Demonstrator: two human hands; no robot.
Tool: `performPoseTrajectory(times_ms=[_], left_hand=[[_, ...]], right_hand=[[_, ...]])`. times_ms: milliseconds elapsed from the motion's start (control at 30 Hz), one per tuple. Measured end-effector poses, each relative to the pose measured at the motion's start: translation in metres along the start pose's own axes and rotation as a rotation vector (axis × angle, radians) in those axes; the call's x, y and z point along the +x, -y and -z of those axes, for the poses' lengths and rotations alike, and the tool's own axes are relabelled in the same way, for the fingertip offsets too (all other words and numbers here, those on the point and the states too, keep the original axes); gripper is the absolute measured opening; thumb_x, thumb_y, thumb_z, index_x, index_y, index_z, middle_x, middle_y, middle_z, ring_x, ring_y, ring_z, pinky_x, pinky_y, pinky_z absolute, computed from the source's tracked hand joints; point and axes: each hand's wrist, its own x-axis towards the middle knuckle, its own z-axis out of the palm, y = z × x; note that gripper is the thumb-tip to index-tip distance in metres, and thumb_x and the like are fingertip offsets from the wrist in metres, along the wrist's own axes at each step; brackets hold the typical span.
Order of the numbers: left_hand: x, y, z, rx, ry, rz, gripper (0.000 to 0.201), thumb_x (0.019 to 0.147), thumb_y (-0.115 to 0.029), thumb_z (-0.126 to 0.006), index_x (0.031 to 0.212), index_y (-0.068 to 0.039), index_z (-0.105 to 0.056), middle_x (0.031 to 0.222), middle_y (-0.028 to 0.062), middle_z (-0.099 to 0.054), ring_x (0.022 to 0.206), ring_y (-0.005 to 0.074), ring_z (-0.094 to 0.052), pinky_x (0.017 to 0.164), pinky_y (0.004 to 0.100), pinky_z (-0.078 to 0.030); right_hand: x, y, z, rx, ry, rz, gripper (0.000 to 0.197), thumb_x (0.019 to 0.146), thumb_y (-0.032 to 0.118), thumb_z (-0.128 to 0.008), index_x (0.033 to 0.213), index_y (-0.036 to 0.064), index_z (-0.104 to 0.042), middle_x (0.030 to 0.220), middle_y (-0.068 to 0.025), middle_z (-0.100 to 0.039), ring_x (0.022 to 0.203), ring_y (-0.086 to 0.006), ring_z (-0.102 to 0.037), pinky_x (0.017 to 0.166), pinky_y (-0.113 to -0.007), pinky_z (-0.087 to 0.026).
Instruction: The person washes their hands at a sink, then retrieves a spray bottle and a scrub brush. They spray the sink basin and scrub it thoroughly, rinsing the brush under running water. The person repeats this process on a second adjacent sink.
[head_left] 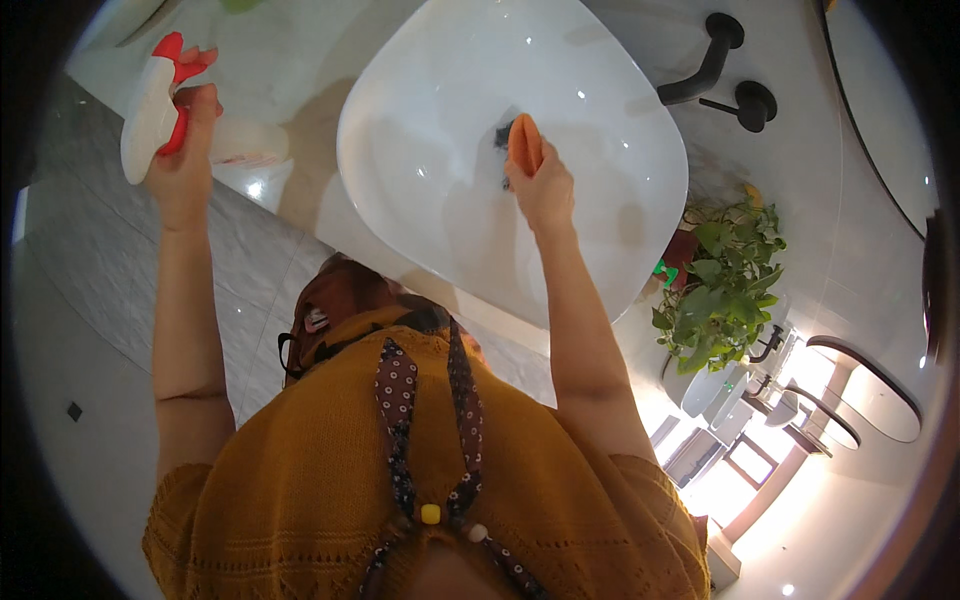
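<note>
On the left, my left hand [185,185] is wrapped round the neck of a spray bottle [143,125] with a white head and red nozzle and trigger. A pale, see-through body seems to hang below that hand, over the counter edge. My right hand [550,195] pinches an orange sponge [522,143], bent or folded over, above the middle of a white washbasin [420,130]. The dark drain [503,137] is partly covered by the sponge. Whether the sponge touches the basin, I cannot tell.
A black wall spout [700,75] and lever handle [752,106] are right of the basin. A leafy green plant [725,275] stands on the light counter [300,130] nearby. Farther right are more basins and mirrors [868,388]. Grey tiled floor [90,280] lies at left.
</note>
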Motion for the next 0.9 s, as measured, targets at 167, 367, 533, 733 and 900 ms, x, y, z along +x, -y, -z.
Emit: performPoseTrajectory(times_ms=[167, 367, 533, 733, 900], left_hand=[[0.000, 0.002, -0.002, -0.008, 0.000, 0.026, 0.034, 0.079, 0.003, -0.053, 0.113, 0.002, -0.048, 0.100, 0.0133, -0.058, 0.066, 0.0082, -0.049, 0.062, 0.0204, -0.042], [0.006, 0.005, -0.001, -0.006, -0.011, 0.018, 0.037, 0.077, 0.004, -0.053, 0.113, 0.003, -0.048, 0.098, 0.0113, -0.058, 0.069, 0.0091, -0.052, 0.059, 0.0197, -0.043], [0.005, 0.003, -0.006, -0.037, -0.033, 0.038, 0.037, 0.077, 0.005, -0.053, 0.114, 0.004, -0.047, 0.099, 0.0119, -0.057, 0.076, 0.0118, -0.055, 0.059, 0.0204, -0.044], [0.006, 0.006, -0.003, 0.005, -0.007, -0.014, 0.037, 0.076, 0.006, -0.054, 0.112, 0.005, -0.048, 0.100, 0.0128, -0.056, 0.084, 0.0156, -0.057, 0.059, 0.0212, -0.045], [0.008, 0.006, -0.001, 0.000, -0.020, -0.003, 0.036, 0.077, 0.003, -0.054, 0.113, 0.004, -0.048, 0.098, 0.0119, -0.058, 0.076, 0.0119, -0.055, 0.060, 0.0208, -0.045]], right_hand=[[-0.017, -0.009, -0.010, -0.035, -0.079, 0.134, 0.052, 0.074, 0.022, -0.060, 0.119, 0.0036, -0.041, 0.091, -0.0168, -0.061, 0.083, -0.0316, -0.058, 0.072, -0.037, -0.046], [-0.010, -0.015, -0.011, 0.092, -0.025, 0.089, 0.047, 0.075, 0.021, -0.058, 0.116, 0.0039, -0.044, 0.096, -0.0189, -0.059, 0.086, -0.0322, -0.058, 0.074, -0.037, -0.045], [0.002, -0.003, 0.007, 0.144, -0.063, -0.060, 0.049, 0.072, 0.016, -0.058, 0.117, 0.0026, -0.045, 0.083, -0.0137, -0.061, 0.065, -0.0204, -0.059, 0.066, -0.031, -0.047], [-0.024, -0.011, -0.016, -0.016, -0.069, 0.122, 0.051, 0.070, 0.019, -0.061, 0.117, 0.0048, -0.046, 0.082, -0.0156, -0.062, 0.070, -0.0260, -0.061, 0.067, -0.033, -0.047], [0.012, 0.003, 0.026, 0.272, -0.029, 0.067, 0.044, 0.071, 0.015, -0.061, 0.111, -0.0009, -0.050, 0.075, -0.0087, -0.060, 0.061, -0.0150, -0.056, 0.060, -0.027, -0.046]])
